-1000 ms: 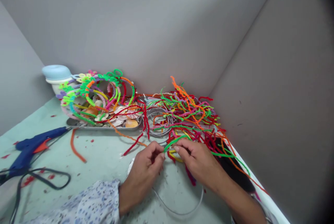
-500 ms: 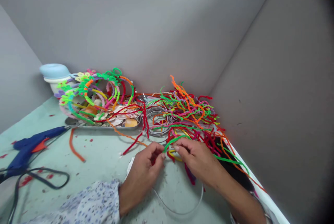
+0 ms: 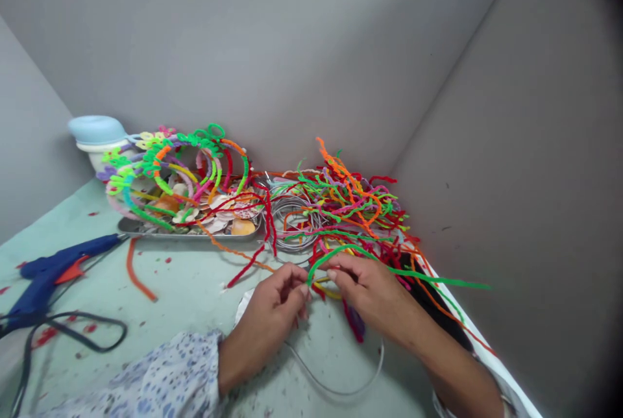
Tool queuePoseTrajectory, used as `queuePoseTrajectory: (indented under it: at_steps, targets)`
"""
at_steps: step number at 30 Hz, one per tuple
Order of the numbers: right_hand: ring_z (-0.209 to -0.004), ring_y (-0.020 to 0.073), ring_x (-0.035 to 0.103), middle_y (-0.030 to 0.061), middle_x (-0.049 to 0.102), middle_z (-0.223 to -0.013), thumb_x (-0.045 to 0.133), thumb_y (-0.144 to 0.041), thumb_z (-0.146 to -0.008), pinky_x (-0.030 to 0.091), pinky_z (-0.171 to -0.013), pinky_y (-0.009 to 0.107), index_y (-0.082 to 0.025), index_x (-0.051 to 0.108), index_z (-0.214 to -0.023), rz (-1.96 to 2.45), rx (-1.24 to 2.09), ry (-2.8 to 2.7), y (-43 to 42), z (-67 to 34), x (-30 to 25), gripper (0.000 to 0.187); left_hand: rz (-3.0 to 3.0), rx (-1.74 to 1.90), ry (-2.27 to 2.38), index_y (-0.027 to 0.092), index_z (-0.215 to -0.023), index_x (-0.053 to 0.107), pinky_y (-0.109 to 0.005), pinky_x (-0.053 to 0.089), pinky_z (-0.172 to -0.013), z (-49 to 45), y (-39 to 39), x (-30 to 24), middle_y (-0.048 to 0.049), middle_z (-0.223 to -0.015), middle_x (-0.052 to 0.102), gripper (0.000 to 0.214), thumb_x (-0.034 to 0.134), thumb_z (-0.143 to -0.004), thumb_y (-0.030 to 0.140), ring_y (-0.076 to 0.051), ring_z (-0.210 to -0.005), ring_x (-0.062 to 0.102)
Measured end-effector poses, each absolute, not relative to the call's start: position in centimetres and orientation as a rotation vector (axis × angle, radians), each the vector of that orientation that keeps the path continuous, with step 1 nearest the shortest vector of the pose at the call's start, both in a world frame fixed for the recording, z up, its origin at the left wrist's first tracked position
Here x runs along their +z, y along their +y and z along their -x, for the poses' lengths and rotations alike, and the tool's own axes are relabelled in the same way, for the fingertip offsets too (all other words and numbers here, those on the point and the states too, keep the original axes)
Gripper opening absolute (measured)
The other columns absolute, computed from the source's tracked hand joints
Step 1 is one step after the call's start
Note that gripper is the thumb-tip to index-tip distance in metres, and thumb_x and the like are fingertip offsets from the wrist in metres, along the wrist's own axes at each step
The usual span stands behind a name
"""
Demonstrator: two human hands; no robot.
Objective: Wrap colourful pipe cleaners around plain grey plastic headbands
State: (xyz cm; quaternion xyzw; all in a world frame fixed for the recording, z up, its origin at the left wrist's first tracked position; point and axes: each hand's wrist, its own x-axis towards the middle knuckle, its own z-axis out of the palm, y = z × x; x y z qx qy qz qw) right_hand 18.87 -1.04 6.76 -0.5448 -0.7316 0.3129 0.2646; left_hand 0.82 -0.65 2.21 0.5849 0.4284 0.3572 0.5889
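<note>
My left hand and my right hand meet low in the middle, both pinched on one green pipe cleaner. The cleaner arches up from my fingertips and trails right to a free end near the wall. A thin white hoop, a bare headband, lies on the table under my wrists. Just behind my fingers sits a tangled heap of coloured pipe cleaners over a coil of grey wire.
A metal tray at the back left holds wrapped headbands and shells, with a pale blue-lidded tub behind it. A blue glue gun and its black cord lie at the left. An orange pipe cleaner lies loose. Grey walls close in behind and right.
The green pipe cleaner has been drawn out of the heap; its free end now sticks out to the right. My hands have shifted slightly up, still pinched together.
</note>
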Motion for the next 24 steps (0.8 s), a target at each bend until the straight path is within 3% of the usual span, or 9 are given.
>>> queuePoseTrajectory:
  at_steps: [5,10,18,24]
  targets:
    - [-0.075,0.0137,0.059,-0.0027,0.067,-0.083,0.045,-0.012,-0.089,0.040,-0.066,0.023,-0.023,0.067,-0.088,1.438,0.828,-1.993,-1.0,-19.2,6.9,0.025,-1.217,0.794,0.955,0.016,-0.091,0.054,-0.019,0.037,-0.047,-1.0,-0.5,2.1,0.0033,-0.059,0.055,0.014,0.053,-0.084,0.028,-0.009,-0.048,0.048]
    - [-0.075,0.0130,0.058,-0.0032,0.066,-0.080,0.046,-0.012,-0.091,0.042,-0.071,0.023,-0.024,0.066,-0.087,1.307,0.817,-2.063,-0.9,-19.4,7.4,0.024,-0.856,0.695,0.836,0.015,-0.077,0.053,-0.020,0.035,-0.042,-1.0,0.1,2.2,0.0001,-0.060,0.057,0.020,0.050,-0.084,0.033,-0.008,-0.043,0.049]
    - [-0.081,0.0143,0.060,0.0000,0.068,-0.086,0.048,-0.014,-0.091,0.044,-0.074,0.024,-0.027,0.069,-0.104,1.204,0.708,-2.190,-0.8,-20.2,7.5,0.028,-0.637,0.623,0.729,0.012,-0.071,0.055,-0.020,0.017,-0.040,-0.6,0.5,3.2,0.0044,-0.053,0.044,0.025,0.048,-0.085,0.032,-0.003,-0.037,0.031]
    - [-0.080,0.0151,0.059,0.0006,0.068,-0.084,0.047,-0.016,-0.092,0.045,-0.075,0.026,-0.028,0.069,-0.107,1.209,0.679,-2.224,-0.9,-20.2,7.7,0.029,-0.653,0.621,0.752,0.015,-0.072,0.053,-0.021,0.016,-0.042,-0.7,0.4,3.4,0.0045,-0.054,0.046,0.022,0.055,-0.083,0.033,-0.004,-0.038,0.031]
